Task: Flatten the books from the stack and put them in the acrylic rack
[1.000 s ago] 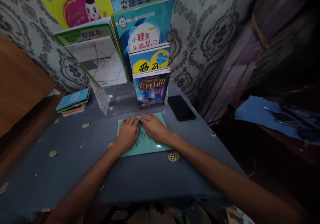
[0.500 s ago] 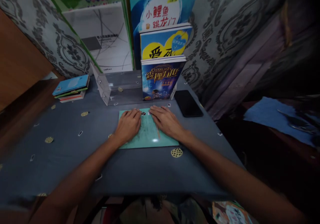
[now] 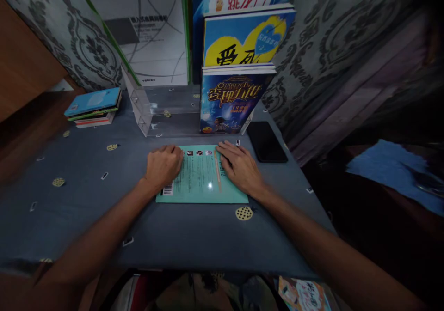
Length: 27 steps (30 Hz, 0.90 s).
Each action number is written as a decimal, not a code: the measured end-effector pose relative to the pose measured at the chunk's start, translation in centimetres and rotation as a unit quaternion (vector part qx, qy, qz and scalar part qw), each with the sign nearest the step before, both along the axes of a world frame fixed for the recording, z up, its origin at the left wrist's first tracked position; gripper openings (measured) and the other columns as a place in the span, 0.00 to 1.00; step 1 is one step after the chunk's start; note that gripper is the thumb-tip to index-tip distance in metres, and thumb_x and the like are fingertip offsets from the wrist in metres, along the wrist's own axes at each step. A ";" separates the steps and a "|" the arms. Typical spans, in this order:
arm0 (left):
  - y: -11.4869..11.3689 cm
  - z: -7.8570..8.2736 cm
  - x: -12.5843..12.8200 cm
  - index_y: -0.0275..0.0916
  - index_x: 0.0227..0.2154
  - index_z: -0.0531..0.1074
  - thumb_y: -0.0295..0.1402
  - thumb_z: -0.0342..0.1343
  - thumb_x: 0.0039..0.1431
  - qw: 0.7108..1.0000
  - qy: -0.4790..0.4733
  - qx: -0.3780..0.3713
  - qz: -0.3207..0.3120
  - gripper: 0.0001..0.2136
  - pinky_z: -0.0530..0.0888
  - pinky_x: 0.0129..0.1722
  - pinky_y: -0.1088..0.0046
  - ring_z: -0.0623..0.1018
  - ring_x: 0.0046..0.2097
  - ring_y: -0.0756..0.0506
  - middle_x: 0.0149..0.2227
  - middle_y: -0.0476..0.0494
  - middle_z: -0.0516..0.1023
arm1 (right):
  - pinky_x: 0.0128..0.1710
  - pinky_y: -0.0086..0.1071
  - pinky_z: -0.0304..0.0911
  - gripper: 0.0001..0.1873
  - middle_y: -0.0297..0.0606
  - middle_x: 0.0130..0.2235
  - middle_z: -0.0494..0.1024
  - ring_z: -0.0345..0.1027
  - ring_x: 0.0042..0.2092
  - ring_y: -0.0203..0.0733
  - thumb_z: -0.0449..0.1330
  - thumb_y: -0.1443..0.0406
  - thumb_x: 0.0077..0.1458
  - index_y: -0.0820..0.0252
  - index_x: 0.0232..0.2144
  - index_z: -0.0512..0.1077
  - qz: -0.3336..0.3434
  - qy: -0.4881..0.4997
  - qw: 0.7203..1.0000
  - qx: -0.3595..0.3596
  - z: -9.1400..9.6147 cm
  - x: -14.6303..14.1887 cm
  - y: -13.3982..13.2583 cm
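Observation:
A thin teal book [image 3: 201, 181] lies flat on the grey table [image 3: 104, 209], back cover up with a barcode at its lower left. My left hand [image 3: 162, 167] rests on the book's left part with its fingers curled under. My right hand [image 3: 241, 167] lies flat on the right part, fingers stretched out. Bare cover shows between the two hands. Just behind the book stands a clear acrylic book rack [image 3: 152, 112] holding a dark blue book [image 3: 231, 100] in front and a blue and yellow one [image 3: 246, 38] behind it.
A black phone [image 3: 266, 141] lies right of the rack. A small stack of thin books [image 3: 93, 107] sits at the table's far left. Large books lean on the patterned wall behind. A blue cloth [image 3: 395, 172] lies off to the right, beyond the table's edge.
Both hands have slid apart from the middle of the teal book toward its left and right sides, uncovering the cover between them. The view has tilted downward.

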State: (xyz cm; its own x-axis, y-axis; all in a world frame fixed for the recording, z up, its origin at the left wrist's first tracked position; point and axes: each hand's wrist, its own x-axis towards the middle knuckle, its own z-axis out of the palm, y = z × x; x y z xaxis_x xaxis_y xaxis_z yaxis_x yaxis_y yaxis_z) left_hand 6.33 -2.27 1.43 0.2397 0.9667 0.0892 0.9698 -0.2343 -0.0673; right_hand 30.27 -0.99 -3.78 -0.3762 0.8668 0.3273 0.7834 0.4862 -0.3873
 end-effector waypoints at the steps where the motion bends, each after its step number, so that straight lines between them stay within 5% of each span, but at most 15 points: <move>1: 0.1 0.1 -0.1 0.34 0.39 0.77 0.36 0.39 0.71 1.000 0.001 0.001 0.015 0.21 0.72 0.38 0.64 0.79 0.45 0.36 0.42 0.32 0.79 | 0.64 0.57 0.56 0.22 0.43 0.62 0.72 0.61 0.66 0.52 0.48 0.67 0.66 0.57 0.58 0.72 -0.001 0.003 1.000 -0.001 -0.1 0.0 0.0; 8: 0.8 -0.3 -0.7 0.34 0.37 0.78 0.36 0.40 0.70 0.998 -0.030 -0.003 0.064 0.20 0.71 0.38 0.64 0.79 0.43 0.37 0.39 0.32 0.79 | 0.65 0.59 0.54 0.23 0.43 0.63 0.71 0.59 0.67 0.52 0.48 0.65 0.66 0.56 0.60 0.70 0.019 0.021 1.000 -0.007 -0.7 0.6 0.1; 27: 0.9 0.4 -0.1 0.35 0.38 0.76 0.36 0.39 0.72 0.998 0.005 -0.045 0.051 0.20 0.72 0.38 0.67 0.79 0.43 0.40 0.41 0.33 0.80 | 0.59 0.57 0.61 0.20 0.43 0.60 0.75 0.66 0.61 0.54 0.51 0.61 0.66 0.53 0.57 0.71 0.062 0.037 0.997 0.002 -0.4 1.7 1.2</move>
